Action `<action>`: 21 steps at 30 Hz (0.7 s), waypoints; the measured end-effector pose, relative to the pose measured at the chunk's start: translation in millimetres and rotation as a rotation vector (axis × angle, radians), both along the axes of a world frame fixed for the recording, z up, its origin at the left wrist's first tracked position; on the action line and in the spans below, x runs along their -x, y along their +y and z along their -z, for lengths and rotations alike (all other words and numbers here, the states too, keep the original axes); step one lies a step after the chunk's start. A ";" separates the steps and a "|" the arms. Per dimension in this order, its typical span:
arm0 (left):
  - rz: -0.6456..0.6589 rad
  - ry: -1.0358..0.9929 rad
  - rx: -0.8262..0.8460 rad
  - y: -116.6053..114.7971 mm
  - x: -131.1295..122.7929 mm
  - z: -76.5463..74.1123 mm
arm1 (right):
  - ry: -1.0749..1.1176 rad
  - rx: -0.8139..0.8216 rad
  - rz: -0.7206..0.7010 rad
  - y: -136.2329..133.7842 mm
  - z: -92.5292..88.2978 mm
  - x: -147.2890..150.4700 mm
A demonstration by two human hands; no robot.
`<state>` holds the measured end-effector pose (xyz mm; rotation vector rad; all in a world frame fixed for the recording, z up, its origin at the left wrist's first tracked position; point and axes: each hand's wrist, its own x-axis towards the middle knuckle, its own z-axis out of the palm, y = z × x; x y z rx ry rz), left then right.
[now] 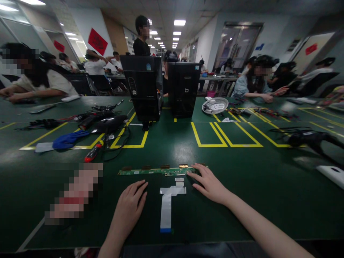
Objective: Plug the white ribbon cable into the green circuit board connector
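Note:
A long, narrow green circuit board (150, 171) with copper-coloured tabs along its far edge lies across the table in front of me. The fingertips of my right hand (208, 182) rest at the board's right end, fingers spread, not wrapped round it. My left hand (131, 200) lies on the table just short of the board, palm down with fingers stretched out, holding nothing. Between my hands a white flat ribbon cable (166, 211) with a blue end is laid out, folded at its top. Its connector end (179, 182) sits close below the board.
Two black computer towers (185, 89) stand at the back. Leftward lie a red-and-black screwdriver (92, 153), a blue glove (70, 139) and black cables (118, 143). A white basket (215, 105) is behind right; a black cabled device (309, 136) lies right. Several people sit around.

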<state>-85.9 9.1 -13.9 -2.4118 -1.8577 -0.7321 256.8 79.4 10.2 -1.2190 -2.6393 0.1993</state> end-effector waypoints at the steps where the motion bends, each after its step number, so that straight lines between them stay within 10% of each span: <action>1: 0.003 -0.004 -0.011 -1.1 -5.4 -0.8 | -0.001 0.012 0.003 0.0 -1.0 -0.1; 11: 0.319 -0.019 0.019 -7.8 -94.6 -17.7 | -0.002 0.017 -0.002 2.1 5.0 -1.1; 21: 0.294 0.027 0.045 -0.4 -112.5 -9.0 | -0.018 0.039 0.002 3.1 5.7 -0.8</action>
